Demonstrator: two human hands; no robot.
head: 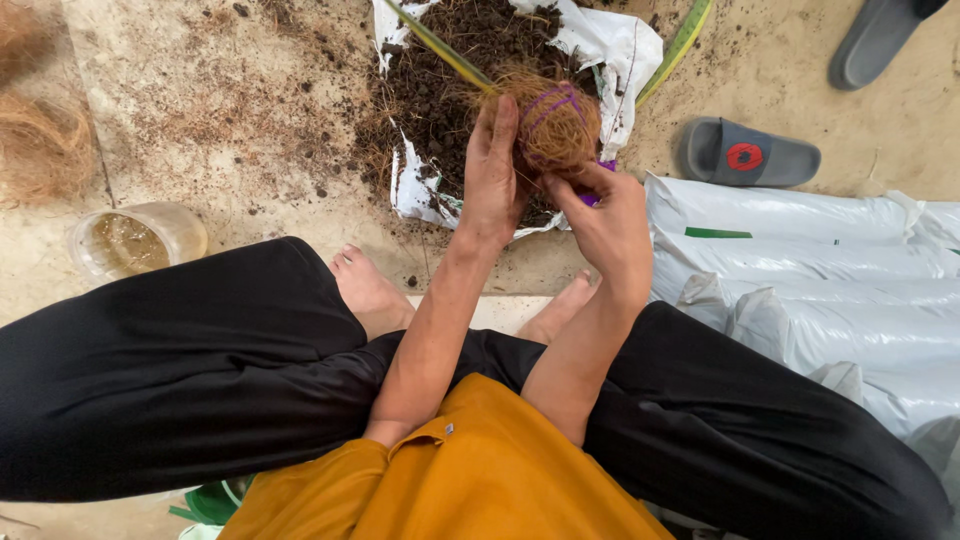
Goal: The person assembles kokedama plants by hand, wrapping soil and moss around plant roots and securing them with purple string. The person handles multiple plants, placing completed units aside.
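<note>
A ball of brown coconut fibre (555, 120) wrapped with purple string sits at the base of a plant whose long green-yellow leaves (440, 45) stick out up and left. My left hand (492, 175) cups the ball from its left side with the fingers straight. To the lower right of the ball, my right hand (605, 220) pinches the purple string (592, 197). Both hands are held over a heap of dark soil (450, 90) on a torn white sack.
A plastic cup (135, 240) with murky contents stands at left. Loose coconut fibre (40, 145) lies at far left. White filled sacks (820, 290) lie at right. Two grey slippers (750, 155) rest on the floor at upper right. My crossed legs in black trousers fill the foreground.
</note>
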